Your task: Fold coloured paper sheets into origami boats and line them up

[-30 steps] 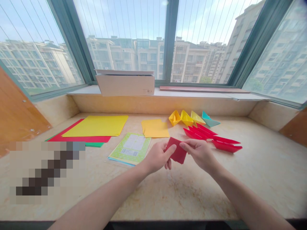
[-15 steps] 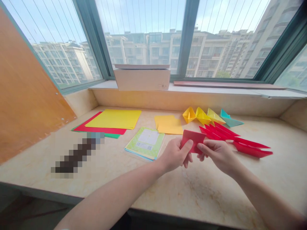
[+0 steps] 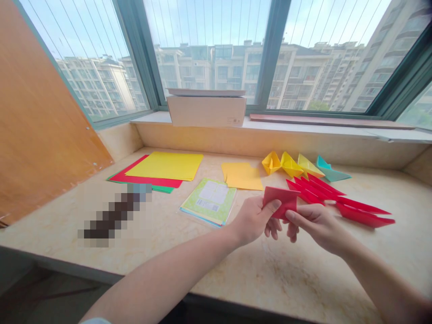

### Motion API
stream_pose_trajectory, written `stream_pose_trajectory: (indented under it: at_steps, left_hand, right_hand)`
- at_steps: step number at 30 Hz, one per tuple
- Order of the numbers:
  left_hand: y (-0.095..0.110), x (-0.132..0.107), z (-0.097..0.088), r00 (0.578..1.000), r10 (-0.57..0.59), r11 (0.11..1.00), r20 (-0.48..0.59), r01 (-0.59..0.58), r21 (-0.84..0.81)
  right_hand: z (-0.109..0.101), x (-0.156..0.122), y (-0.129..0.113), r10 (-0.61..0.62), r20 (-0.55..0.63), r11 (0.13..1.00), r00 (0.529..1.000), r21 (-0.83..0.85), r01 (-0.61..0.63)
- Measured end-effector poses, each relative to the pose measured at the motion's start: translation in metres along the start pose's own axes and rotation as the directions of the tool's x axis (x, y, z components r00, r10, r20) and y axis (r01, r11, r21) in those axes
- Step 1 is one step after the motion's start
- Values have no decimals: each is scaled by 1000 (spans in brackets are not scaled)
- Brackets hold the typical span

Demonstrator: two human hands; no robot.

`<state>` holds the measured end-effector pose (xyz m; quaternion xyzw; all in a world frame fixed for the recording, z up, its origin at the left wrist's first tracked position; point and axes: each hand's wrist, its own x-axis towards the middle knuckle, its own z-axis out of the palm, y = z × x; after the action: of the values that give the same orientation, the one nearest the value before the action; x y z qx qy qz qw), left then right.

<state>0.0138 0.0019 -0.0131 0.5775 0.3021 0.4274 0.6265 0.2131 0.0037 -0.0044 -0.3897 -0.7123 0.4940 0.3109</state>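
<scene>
My left hand (image 3: 254,220) and my right hand (image 3: 313,223) both pinch a folded red paper piece (image 3: 282,200), held just above the marble sill. The left thumb lies on its lower left edge; the right fingers close on its right side. Just behind it lie several folded red paper boats (image 3: 340,201) in a fanned row. Further back stand three yellow paper boats (image 3: 290,164) and one teal paper boat (image 3: 329,170).
Small yellow sheets (image 3: 242,176) and a green paper pack (image 3: 210,201) lie left of my hands. Large yellow, red and green sheets (image 3: 162,168) are stacked at the far left. A cardboard box (image 3: 206,110) sits on the window ledge. A wooden panel (image 3: 37,130) stands at left.
The view has swung left and downward, so the scene sits further right. Both hands have kept hold of the red piece, which has turned flatter between them, with the hands a little further apart.
</scene>
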Motion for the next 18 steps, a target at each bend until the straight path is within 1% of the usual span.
stream_pose_trajectory:
  at_steps: [2, 4, 7, 10, 13, 18]
  left_hand:
    - [2, -1, -1, 1000, -6, 1000, 29, 5, 22]
    - [4, -2, -2, 997, -28, 997, 72, 23, 79]
    - [5, -2, -4, 988, -95, 983, 119, 74, 171]
    - [5, -1, -6, 981, -140, 974, 132, 113, 195]
    - [7, -1, -8, 976, -163, 969, 146, 130, 211]
    - [14, -4, -9, 943, -239, 926, 231, 149, 348]
  right_hand:
    - [-1, 1, 0, -35, -12, 999, 999, 23, 35]
    - [-3, 3, 1, -79, -85, 996, 993, 42, 83]
    - [-5, 4, 4, -112, -231, 993, 966, -48, 104]
    - [-7, 4, 4, -136, -293, 985, 947, -139, 99]
    - [-8, 2, 2, -127, -267, 987, 955, -128, 96]
    - [-5, 3, -4, -71, -137, 995, 988, -84, 60]
